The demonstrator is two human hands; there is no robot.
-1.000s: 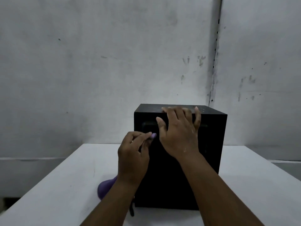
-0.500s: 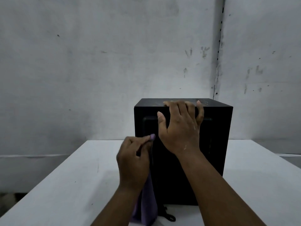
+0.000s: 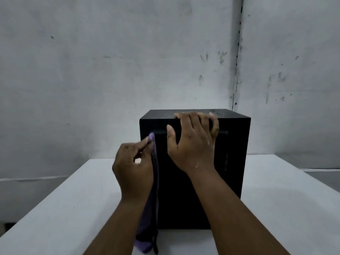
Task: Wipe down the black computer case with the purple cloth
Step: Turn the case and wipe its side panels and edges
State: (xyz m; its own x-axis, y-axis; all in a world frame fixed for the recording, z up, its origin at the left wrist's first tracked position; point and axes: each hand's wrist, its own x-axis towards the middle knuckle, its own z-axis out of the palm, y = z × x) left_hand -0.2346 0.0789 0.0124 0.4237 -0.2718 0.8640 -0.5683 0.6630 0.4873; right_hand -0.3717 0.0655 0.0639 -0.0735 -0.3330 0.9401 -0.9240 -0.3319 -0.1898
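A black computer case (image 3: 195, 172) stands upright on a white table (image 3: 60, 205) before a scuffed grey wall (image 3: 110, 61). The right hand (image 3: 193, 144) curls its fingers over the case's top front edge. The left hand (image 3: 133, 168) pinches a purple cloth (image 3: 150, 214) in a tight grip at the case's left front edge, the cloth hanging down to the table.

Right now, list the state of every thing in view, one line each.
black computer case: upright on the table, steadied from the top.
purple cloth: pinched at one corner, hanging limp beside the case's front left edge, lower end at the table.
left hand: grip pinching the cloth's top corner.
right hand: fingers hooked over the case's top front edge.
white table: bearing the case.
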